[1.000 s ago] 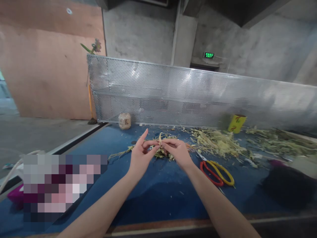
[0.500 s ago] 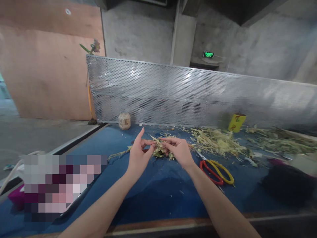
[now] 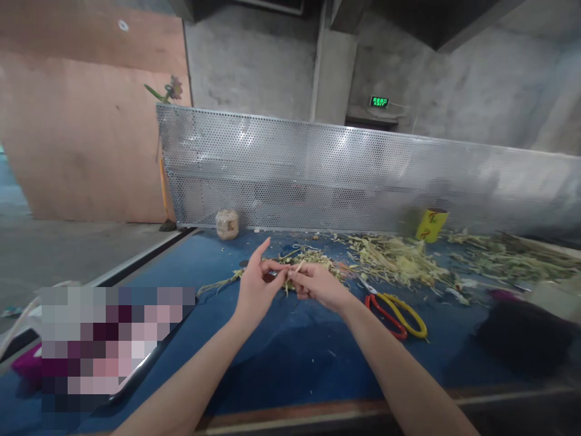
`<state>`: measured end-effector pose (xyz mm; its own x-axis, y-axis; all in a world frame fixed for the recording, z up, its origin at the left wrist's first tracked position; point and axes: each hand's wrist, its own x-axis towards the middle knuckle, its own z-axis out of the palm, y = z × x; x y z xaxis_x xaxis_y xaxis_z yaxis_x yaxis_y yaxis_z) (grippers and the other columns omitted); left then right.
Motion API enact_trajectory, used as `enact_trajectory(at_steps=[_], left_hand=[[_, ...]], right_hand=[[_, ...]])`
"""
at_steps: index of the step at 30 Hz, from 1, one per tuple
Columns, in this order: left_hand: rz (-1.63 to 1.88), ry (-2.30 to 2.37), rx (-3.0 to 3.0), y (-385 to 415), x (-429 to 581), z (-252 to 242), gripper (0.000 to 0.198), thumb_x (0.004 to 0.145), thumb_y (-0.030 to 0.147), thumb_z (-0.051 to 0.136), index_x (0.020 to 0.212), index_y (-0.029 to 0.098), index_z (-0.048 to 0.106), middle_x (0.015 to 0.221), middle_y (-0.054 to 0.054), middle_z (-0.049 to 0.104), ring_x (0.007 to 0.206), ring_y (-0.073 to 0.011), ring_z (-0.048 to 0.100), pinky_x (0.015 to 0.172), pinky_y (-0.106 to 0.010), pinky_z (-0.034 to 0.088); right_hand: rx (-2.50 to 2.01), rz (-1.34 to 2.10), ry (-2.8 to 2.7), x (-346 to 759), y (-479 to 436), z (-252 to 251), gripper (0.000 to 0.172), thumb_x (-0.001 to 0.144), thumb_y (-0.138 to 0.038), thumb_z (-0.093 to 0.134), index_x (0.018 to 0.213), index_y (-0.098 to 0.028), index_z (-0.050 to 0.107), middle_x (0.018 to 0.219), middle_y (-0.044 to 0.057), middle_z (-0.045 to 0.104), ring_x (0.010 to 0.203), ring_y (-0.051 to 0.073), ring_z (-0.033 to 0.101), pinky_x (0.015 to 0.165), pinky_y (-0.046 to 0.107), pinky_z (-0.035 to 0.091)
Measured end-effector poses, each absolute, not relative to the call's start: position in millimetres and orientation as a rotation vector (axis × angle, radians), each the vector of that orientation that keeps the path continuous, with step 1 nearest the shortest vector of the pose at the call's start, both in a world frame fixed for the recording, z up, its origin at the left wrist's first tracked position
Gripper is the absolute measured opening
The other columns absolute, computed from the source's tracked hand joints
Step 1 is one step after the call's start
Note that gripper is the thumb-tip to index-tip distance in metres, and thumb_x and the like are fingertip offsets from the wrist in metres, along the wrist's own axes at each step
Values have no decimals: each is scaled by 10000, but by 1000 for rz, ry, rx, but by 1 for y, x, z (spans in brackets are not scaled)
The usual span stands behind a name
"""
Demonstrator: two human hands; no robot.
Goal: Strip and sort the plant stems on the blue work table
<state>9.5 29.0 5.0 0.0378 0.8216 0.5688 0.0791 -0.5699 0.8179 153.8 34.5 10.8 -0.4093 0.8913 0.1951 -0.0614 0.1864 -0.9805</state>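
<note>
Both my hands meet above a blue table (image 3: 281, 351). My left hand (image 3: 256, 289) pinches thumb and middle fingers on a thin pale strip of dried plant fibre (image 3: 290, 275), with its index finger pointing up. My right hand (image 3: 320, 284) is curled and pinches the same strip from the right. Just behind the hands lies a small heap of greenish-yellow plant scraps (image 3: 313, 259).
Red-and-yellow scissors (image 3: 397, 312) lie right of my right hand. More straw-like trimmings (image 3: 399, 260) spread along the back right. A small jar (image 3: 227, 223), a yellow cup (image 3: 425, 224) and a perforated metal panel (image 3: 363, 175) stand at the back. A dark object (image 3: 526, 339) sits at right.
The hands have dropped slightly and drawn closer together. The strip that stuck up between the fingers now hangs lower between them.
</note>
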Motion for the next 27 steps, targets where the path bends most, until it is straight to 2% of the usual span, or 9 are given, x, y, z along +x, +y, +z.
enact_trajectory(at_steps=[2,4,9,14,18,23,25,27], left_hand=[[1591,970,1847,29,9,4,643,687,215,554,1275,180,296,702,-6,612,610,-118,551,560,-242,451],[1592,997,1930,29,8,3,609,697,210,535,1265,201,314,703,0,610,590,-111,535,540,-235,435],[1616,1023,1947,30,8,3,582,708,241,533,1251,204,326,704,1,597,577,-110,528,515,-228,413],[1664,1026,1840,31,6,6,586,694,245,559,1233,192,336,656,15,576,659,-137,564,558,-237,428],[1625,1024,1836,31,5,8,626,694,266,565,1256,182,301,686,-9,608,692,-152,571,522,-225,419],[1518,950,1814,30,7,7,760,702,276,539,1326,180,117,922,-86,609,787,-176,566,465,-218,424],[1461,970,1885,29,7,6,753,688,259,549,1320,173,150,889,-75,613,786,-172,567,499,-227,440],[1421,1043,1966,29,6,5,707,693,240,541,1310,192,199,793,-36,620,687,-146,571,527,-237,447]], right_hand=[[-787,1391,-1590,152,33,9,286,664,-399,609,799,-147,614,468,-85,357,400,30,283,389,166,268],[-798,1333,-1629,151,33,10,290,664,-403,607,810,-152,614,467,-81,392,396,32,302,392,167,269],[-879,1150,-1759,154,34,12,324,704,-440,543,574,-144,556,432,-55,459,370,36,342,387,167,286],[-897,1153,-1748,156,35,12,327,724,-433,516,564,-150,557,447,-49,474,371,38,349,387,167,290],[-934,1096,-1711,156,35,13,286,717,-414,531,651,-145,601,465,-45,492,383,43,395,393,166,306],[-883,1122,-1560,156,38,13,286,678,-424,568,725,-143,593,496,-49,495,394,47,410,401,176,331],[-844,1127,-1568,156,38,12,272,641,-401,612,730,-146,582,517,-48,505,402,47,411,407,180,335],[-846,1102,-1621,156,38,12,252,621,-367,639,728,-147,578,504,-52,498,399,46,402,402,177,319]])
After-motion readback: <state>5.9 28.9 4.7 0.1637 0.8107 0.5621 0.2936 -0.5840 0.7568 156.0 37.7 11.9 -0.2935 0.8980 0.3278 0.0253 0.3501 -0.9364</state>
